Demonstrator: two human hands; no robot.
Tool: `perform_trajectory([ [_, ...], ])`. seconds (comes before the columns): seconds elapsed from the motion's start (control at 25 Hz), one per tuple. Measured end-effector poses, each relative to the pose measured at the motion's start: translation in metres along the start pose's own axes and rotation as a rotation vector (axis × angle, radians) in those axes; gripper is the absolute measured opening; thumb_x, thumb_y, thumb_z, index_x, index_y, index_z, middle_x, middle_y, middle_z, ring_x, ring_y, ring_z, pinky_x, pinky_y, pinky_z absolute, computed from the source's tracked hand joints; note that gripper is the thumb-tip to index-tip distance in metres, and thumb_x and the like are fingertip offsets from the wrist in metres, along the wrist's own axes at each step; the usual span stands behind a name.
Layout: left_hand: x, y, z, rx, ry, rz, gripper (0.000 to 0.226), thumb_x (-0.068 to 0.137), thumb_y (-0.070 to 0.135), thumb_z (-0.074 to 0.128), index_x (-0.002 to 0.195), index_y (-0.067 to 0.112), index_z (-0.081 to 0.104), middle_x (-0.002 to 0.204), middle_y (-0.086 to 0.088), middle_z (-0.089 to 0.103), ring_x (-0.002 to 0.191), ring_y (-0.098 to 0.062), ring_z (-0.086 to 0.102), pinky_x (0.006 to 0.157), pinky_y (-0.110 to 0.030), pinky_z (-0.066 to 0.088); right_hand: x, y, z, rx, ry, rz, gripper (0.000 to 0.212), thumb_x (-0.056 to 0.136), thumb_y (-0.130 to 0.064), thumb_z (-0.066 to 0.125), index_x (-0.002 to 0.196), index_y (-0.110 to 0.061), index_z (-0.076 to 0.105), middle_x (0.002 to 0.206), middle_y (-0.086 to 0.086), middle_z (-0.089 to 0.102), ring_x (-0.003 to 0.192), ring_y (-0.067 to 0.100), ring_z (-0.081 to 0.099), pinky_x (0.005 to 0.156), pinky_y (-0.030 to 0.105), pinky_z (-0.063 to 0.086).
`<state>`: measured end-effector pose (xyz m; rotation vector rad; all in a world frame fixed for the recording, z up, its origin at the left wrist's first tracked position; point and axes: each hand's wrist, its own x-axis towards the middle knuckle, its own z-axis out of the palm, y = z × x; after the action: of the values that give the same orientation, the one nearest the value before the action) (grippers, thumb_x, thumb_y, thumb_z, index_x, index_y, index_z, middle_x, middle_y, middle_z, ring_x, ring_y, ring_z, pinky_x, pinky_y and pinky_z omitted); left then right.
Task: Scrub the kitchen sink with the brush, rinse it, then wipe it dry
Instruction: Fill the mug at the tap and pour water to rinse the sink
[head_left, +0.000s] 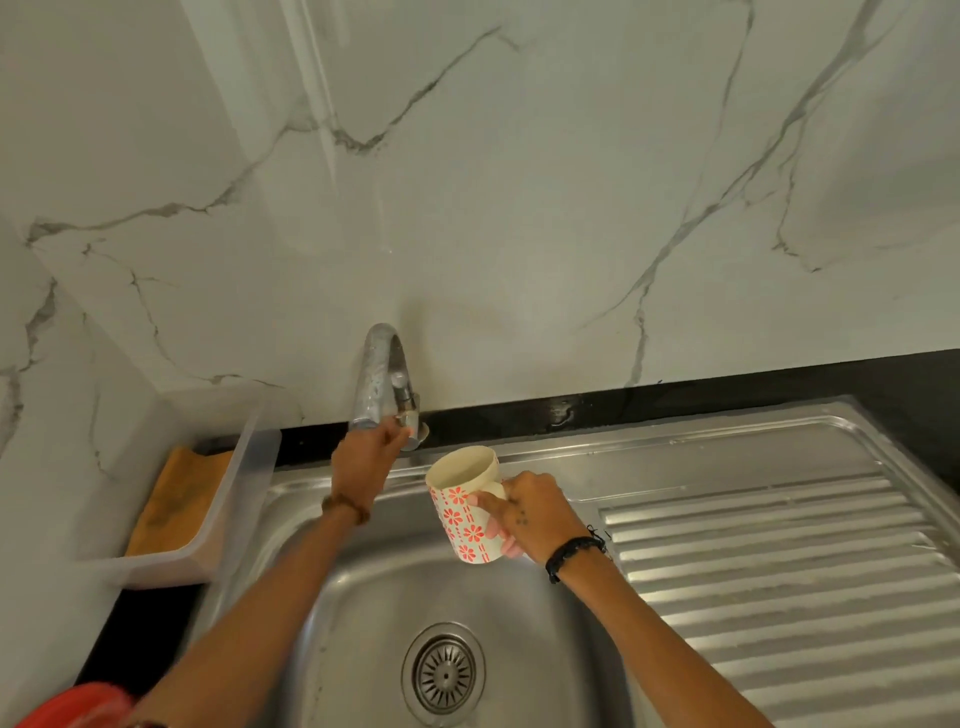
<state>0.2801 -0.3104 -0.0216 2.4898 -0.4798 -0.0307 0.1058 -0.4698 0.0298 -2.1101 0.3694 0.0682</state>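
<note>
The left hand (363, 462) has its fingers curled round the tap (382, 387) at the lever near its base, against the back wall. The right hand (524, 512) grips a mug (464, 506) by its handle: the forefinger lies along the patterned side and the other fingers wrap the handle behind, so both hands are clamped on something.

The mug hangs just right of the left hand's fingers, over the back of the sink (363, 582), tilted so its mouth faces up and toward the tap spout. No water can be seen running, and whether the mug holds any is unclear. It looks like glazed pottery: stiff, breakable, probably slick when wet, so the handle is the safest hold.

Below both hands lies the steel basin, its long axis running left to right with the ribbed draining board (779, 571) on the right-hand side; the drain (444, 670) sits low, near the wearer. Steel like this is hard and slippery when wet.

No brush is visible. Left of the left hand, a clear plastic tray (249, 467) holds an orange cloth (179, 499), a likely candidate for drying.
</note>
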Motion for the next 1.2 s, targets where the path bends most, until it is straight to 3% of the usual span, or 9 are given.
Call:
perform_trajectory([
  [0.12, -0.047, 0.031, 0.049, -0.112, 0.012, 0.058, 0.026, 0.095, 0.031, 0.047, 0.071, 0.025, 0.055, 0.068, 0.001, 0.059, 0.063, -0.014, 0.055, 0.057, -0.027, 0.04, -0.008, 0.015, -0.042, 0.003, 0.072, 0.044, 0.038, 0.091, -0.035, 0.055, 0.103, -0.001, 0.064, 0.099, 0.015, 0.071, 0.085, 0.025, 0.07, 0.064, 0.021, 0.055],
  [0.2, -0.061, 0.059, 0.087, -0.208, -0.092, 0.142, 0.023, 0.097, 0.029, 0.044, 0.105, 0.019, 0.063, 0.106, -0.001, 0.065, 0.095, -0.013, 0.059, 0.08, -0.02, 0.045, -0.015, 0.029, -0.079, -0.032, 0.106, 0.088, 0.036, 0.092, -0.033, 0.055, 0.097, 0.001, 0.065, 0.091, 0.017, 0.071, 0.079, 0.028, 0.07, 0.06, 0.023, 0.054],
  [0.32, -0.059, 0.113, 0.149, -0.135, -0.302, 0.283, 0.06, 0.096, 0.047, 0.027, 0.147, 0.016, 0.02, 0.151, 0.007, 0.011, 0.141, -0.01, 0.007, 0.115, -0.025, 0.009, -0.025, 0.054, -0.14, -0.209, 0.147, 0.129, 0.035, 0.092, -0.033, 0.053, 0.085, -0.002, 0.065, 0.086, 0.017, 0.071, 0.076, 0.029, 0.07, 0.065, 0.031, 0.056],
  [0.44, -0.053, 0.162, 0.205, 0.192, -0.288, 0.322, 0.086, 0.087, 0.066, -0.005, 0.147, 0.008, 0.014, 0.152, -0.005, 0.003, 0.142, -0.019, 0.007, 0.112, -0.035, 0.003, -0.03, 0.083, -0.2, -0.446, 0.118, 0.135, 0.037, 0.093, -0.038, 0.049, 0.094, -0.005, 0.065, 0.084, 0.01, 0.067, 0.078, 0.025, 0.069, 0.069, 0.029, 0.055],
  [0.56, -0.044, 0.205, 0.236, 0.353, -0.316, 0.329, 0.081, 0.094, 0.06, 0.006, 0.136, 0.001, 0.041, 0.142, -0.018, 0.039, 0.13, -0.03, 0.041, 0.104, -0.044, 0.027, -0.028, 0.111, -0.247, -0.654, 0.071, 0.116, 0.042, 0.093, -0.045, 0.046, 0.105, -0.009, 0.063, 0.086, 0.006, 0.066, 0.075, 0.019, 0.064, 0.066, 0.024, 0.052],
  [0.72, -0.029, 0.274, 0.283, 0.411, -0.322, 0.464, 0.075, 0.098, 0.053, 0.005, 0.131, 0.002, 0.05, 0.137, -0.017, 0.048, 0.125, -0.029, 0.048, 0.098, -0.044, 0.039, -0.025, 0.151, -0.306, -0.715, 0.051, 0.118, 0.041, 0.094, -0.044, 0.044, 0.108, -0.011, 0.062, 0.095, 0.006, 0.068, 0.083, 0.018, 0.067, 0.073, 0.023, 0.053],
  [0.84, -0.025, 0.322, 0.317, 0.458, -0.292, 0.581, 0.074, 0.098, 0.047, -0.005, 0.139, 0.003, 0.038, 0.146, -0.016, 0.031, 0.134, -0.029, 0.036, 0.106, -0.044, 0.029, -0.03, 0.179, -0.344, -0.635, 0.078, 0.155, 0.04, 0.094, -0.042, 0.045, 0.106, -0.009, 0.063, 0.097, 0.009, 0.068, 0.086, 0.021, 0.068, 0.067, 0.022, 0.052],
  [0.92, -0.021, 0.349, 0.341, 0.488, -0.299, 0.695, 0.077, 0.091, 0.048, -0.018, 0.148, 0.008, 0.014, 0.152, -0.013, 0.003, 0.142, -0.027, 0.006, 0.114, -0.042, 0.007, -0.032, 0.196, -0.367, -0.562, 0.118, 0.203, 0.038, 0.094, -0.04, 0.047, 0.104, -0.007, 0.063, 0.097, 0.01, 0.067, 0.084, 0.023, 0.068, 0.063, 0.022, 0.052],
  [1.2, -0.007, 0.423, 0.386, 0.646, -0.365, 0.87, 0.066, 0.097, 0.047, 0.017, 0.149, 0.013, -0.007, 0.155, -0.013, -0.013, 0.142, -0.029, -0.013, 0.116, -0.048, -0.003, -0.05, 0.244, -0.416, -0.524, 0.179, 0.281, 0.04, 0.092, -0.043, 0.049, 0.099, -0.007, 0.063, 0.094, 0.01, 0.067, 0.081, 0.022, 0.068, 0.073, 0.031, 0.058],
])
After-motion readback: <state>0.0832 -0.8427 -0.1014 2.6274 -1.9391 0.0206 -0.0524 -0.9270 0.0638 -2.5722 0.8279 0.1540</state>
